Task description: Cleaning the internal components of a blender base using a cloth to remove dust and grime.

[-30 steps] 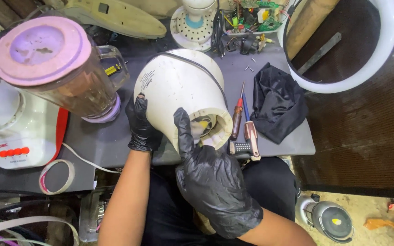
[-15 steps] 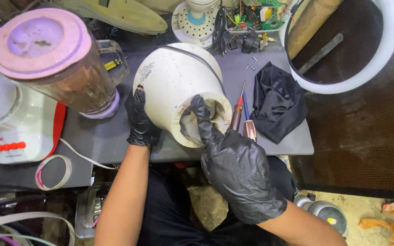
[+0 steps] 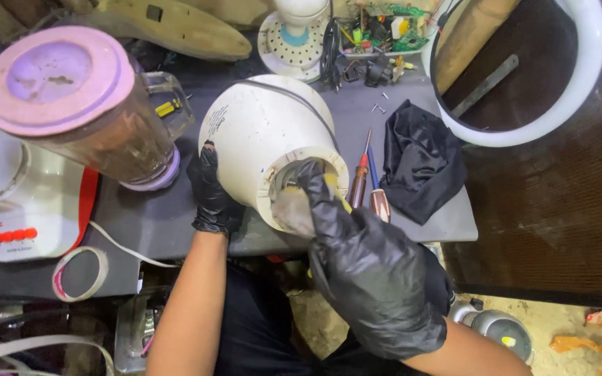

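1. A big white shell (image 3: 266, 139), round like an egg, lies on its side on the grey table (image 3: 175, 223), right in the middle near the front edge.
2. Its open end points at the person.
3. The left hand (image 3: 212, 191), in a black glove, is pressed flat on the shell's left side and cups it.
4. The right hand (image 3: 367, 268), also in a black glove, reaches into the open end.
5. Its fingers (image 3: 311, 177) go inside the hole, so I cannot tell if they are pinching anything in there.
6. Two screwdrivers (image 3: 369, 188) lie just to the right of the shell.
7. A black cloth (image 3: 423, 160) lies next to them, further right.
8. A blender (image 3: 81, 104) with a pink lid stands on the left, near the shell but not touching it.
9. A roll of tape (image 3: 80, 273) lies at the front left.
10. A white ring (image 3: 580, 90) sits at the far right corner.
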